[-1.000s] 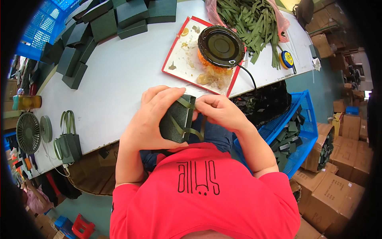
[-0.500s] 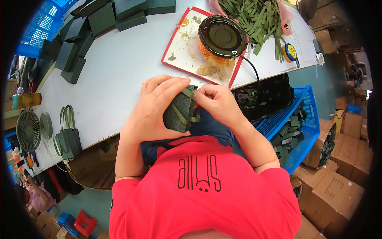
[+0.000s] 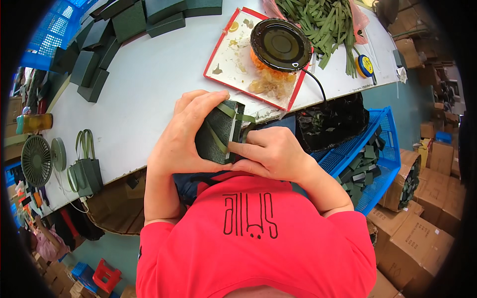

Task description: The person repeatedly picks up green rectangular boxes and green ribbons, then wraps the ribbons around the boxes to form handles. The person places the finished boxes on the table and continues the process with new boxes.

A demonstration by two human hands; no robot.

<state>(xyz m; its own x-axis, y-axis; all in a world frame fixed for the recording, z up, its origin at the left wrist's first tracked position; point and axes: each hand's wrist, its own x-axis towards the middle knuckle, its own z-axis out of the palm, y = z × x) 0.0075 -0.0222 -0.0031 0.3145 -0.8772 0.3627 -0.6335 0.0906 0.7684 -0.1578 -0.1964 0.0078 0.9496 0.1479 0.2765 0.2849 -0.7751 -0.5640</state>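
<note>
A small dark green box [image 3: 218, 133] is held over the table's front edge, close to my body. My left hand [image 3: 181, 136] grips it from the left, fingers over its far edge and thumb along its near edge. A green ribbon [image 3: 227, 110] runs across the face of the box and loops out past its right side. At the lower right edge of the box, my right hand [image 3: 271, 154] has its fingers closed against the ribbon. The exact pinch is partly hidden.
Ahead, a round black hot plate [image 3: 280, 44] stands on a red-rimmed tray [image 3: 233, 74]. Green ribbons [image 3: 323, 30] lie behind it. Green boxes [image 3: 129, 22] line the far left. Left are a small green bag [image 3: 85, 176] and a fan [image 3: 36, 161]. A blue crate [image 3: 390, 144] stands right.
My right hand has moved down from the upper right edge of the box to its lower right edge. The ribbon now loops out at the upper right. My left hand still holds the box.
</note>
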